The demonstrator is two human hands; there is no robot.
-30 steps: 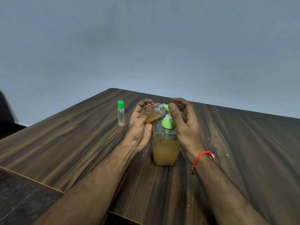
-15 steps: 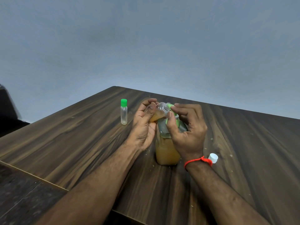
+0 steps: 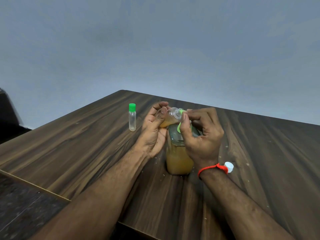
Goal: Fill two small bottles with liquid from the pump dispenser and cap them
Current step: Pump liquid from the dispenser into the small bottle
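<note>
Both forearms reach in from the near edge of the wooden table [image 3: 86, 144] and meet over the pump dispenser [image 3: 179, 158], which stands upright and holds amber liquid to about two thirds of its height. The left hand [image 3: 154, 129] is cupped on the dispenser's left side, palm turned toward it, with thumb and fingers curled around a small clear bottle [image 3: 170, 116]. That bottle is tilted, its open neck pointing right and up to the green nozzle [image 3: 182, 111] of the pump, and some amber liquid sits in its lower end. The right hand [image 3: 202, 134] is arched over the dispenser's top, thumb and forefinger closed narrowly on the green pump head, the other fingers curled loosely behind; a red thread [image 3: 211, 168] circles that wrist.

The dispenser stands toward the middle of the table. Left of it and a little farther back, well apart from the left hand, a second small bottle [image 3: 132, 117] stands upright, clear, seemingly empty, with a green cap on. To the dispenser's right, just beyond the right wrist, a white cap [image 3: 229, 167] lies on the wood. The table's far corner lies beyond the dispenser, and its left edge runs diagonally down toward the viewer; bare wood stretches wide to the dispenser's left and right. Small pale specks dot the surface near the dispenser's base.

Counted: one dispenser, two small bottles, one loose white cap, one green cap fitted.
</note>
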